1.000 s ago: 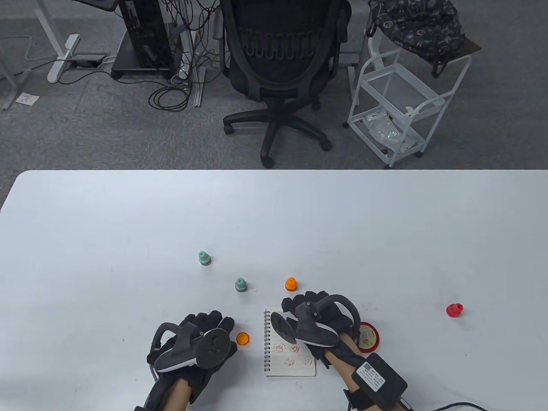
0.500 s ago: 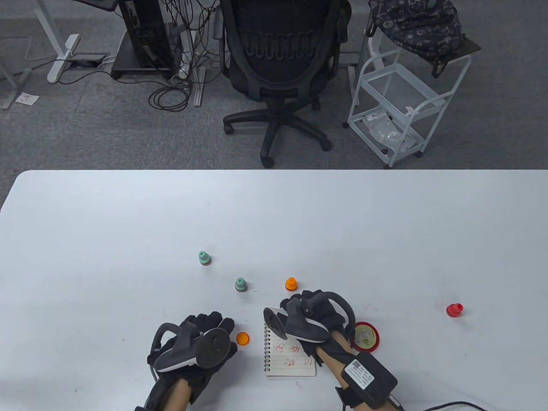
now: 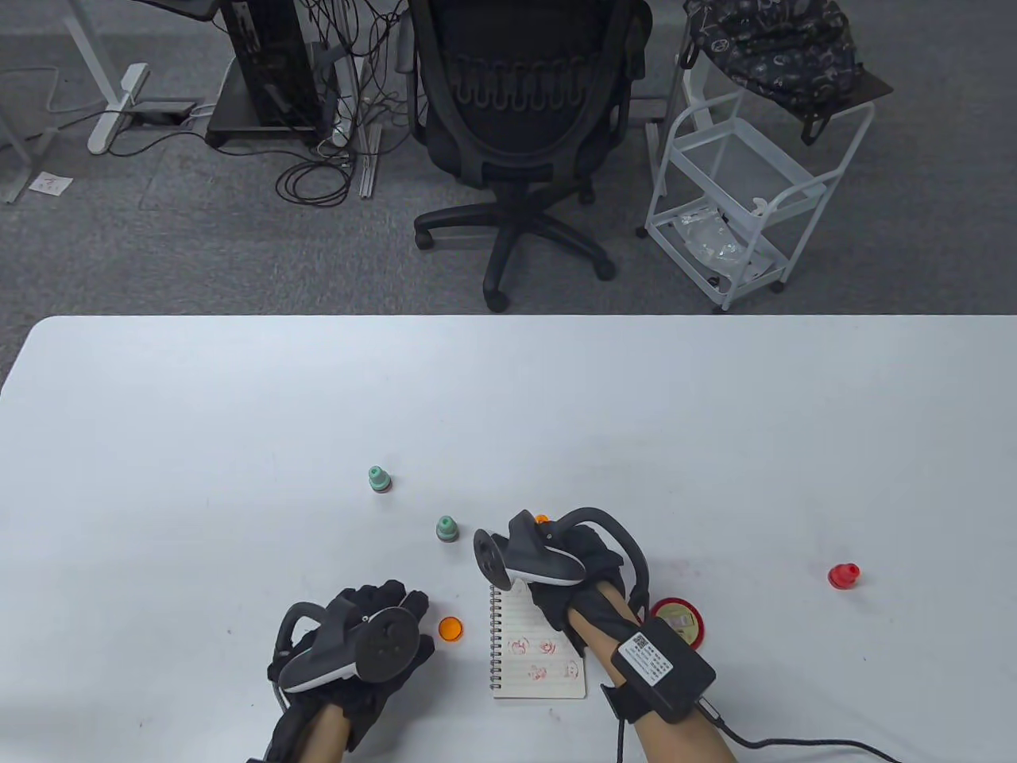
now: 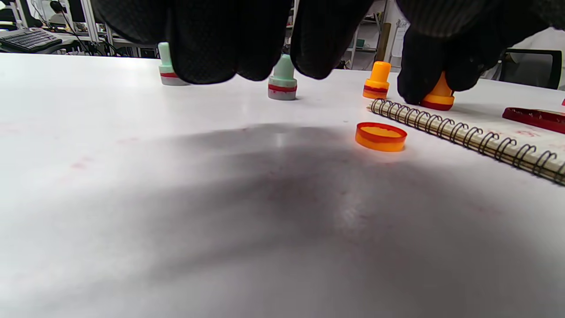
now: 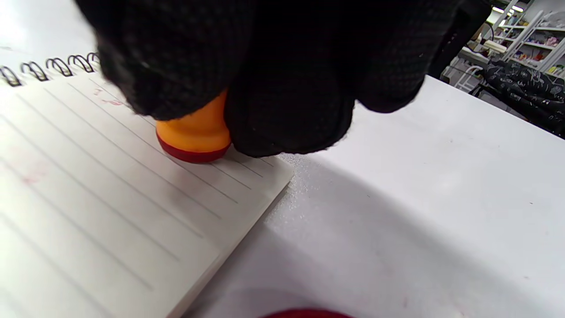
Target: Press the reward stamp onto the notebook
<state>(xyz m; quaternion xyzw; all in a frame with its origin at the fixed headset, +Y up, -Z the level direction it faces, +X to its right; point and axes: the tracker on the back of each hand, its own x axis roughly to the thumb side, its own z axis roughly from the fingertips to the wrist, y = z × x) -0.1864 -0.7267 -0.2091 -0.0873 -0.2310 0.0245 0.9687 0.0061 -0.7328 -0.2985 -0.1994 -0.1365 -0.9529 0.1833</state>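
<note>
An orange stamp with a red base [image 5: 194, 137] stands on the far right corner of the lined spiral notebook [image 5: 88, 198], gripped from above by my right hand [image 5: 273, 84]. In the table view that hand [image 3: 584, 568] covers the top of the notebook [image 3: 536, 652]; several red stamp marks show on the page's lower part. The left wrist view shows the held stamp [image 4: 439, 95] at the notebook's [image 4: 485, 141] far end. My left hand [image 3: 381, 608] lies palm down left of the notebook, fingers relaxed and holding nothing. An orange cap [image 3: 450, 629] lies between them.
Two green stamps [image 3: 378, 479] [image 3: 447, 528] and a second orange stamp [image 3: 541, 519] stand beyond the hands. A red stamp [image 3: 843, 575] lies far right. A round red ink pad [image 3: 677, 621] sits right of the notebook. An office chair [image 3: 516, 119] stands beyond the table's far edge.
My right hand has moved with the orange stamp away from me, up the page to its far corner, uncovering the red marks. The left hand has drawn back slightly.
</note>
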